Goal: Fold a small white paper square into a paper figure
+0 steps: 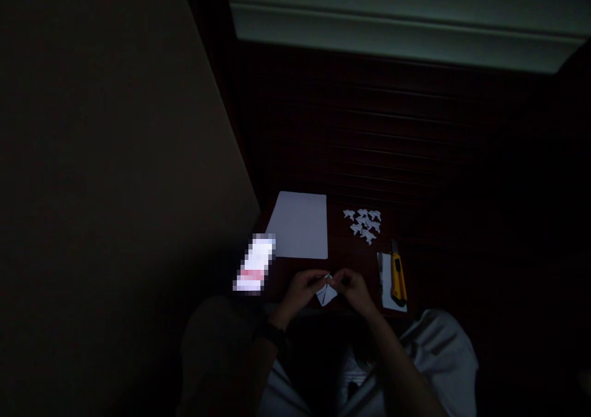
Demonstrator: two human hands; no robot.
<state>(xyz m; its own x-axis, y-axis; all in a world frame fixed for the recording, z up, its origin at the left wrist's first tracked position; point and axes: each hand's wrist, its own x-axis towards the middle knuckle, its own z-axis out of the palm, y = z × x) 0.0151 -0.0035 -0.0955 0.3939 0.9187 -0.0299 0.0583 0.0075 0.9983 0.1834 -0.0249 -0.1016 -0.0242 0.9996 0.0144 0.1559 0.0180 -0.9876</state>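
Note:
A small piece of folded white paper (pixel 327 294) is pinched between my two hands, its creased point toward me, just above the near edge of the dark table. My left hand (pixel 303 289), with a dark band on its wrist, is closed on the paper's upper left side. On the upper right side the fingers of my right hand (pixel 353 286) are closed on it too. Several small folded paper figures (pixel 364 222) lie in a cluster beyond my right hand. Dim light hides the finer folds.
A white sheet (pixel 302 226) lies at the back left of the table. Left of my hands is a lit, blurred-out screen (pixel 255 264). At the right, a yellow utility knife (pixel 398 278) lies on white paper (pixel 388 281) beside a thin dark object. A wall (pixel 115 158) rises on the left.

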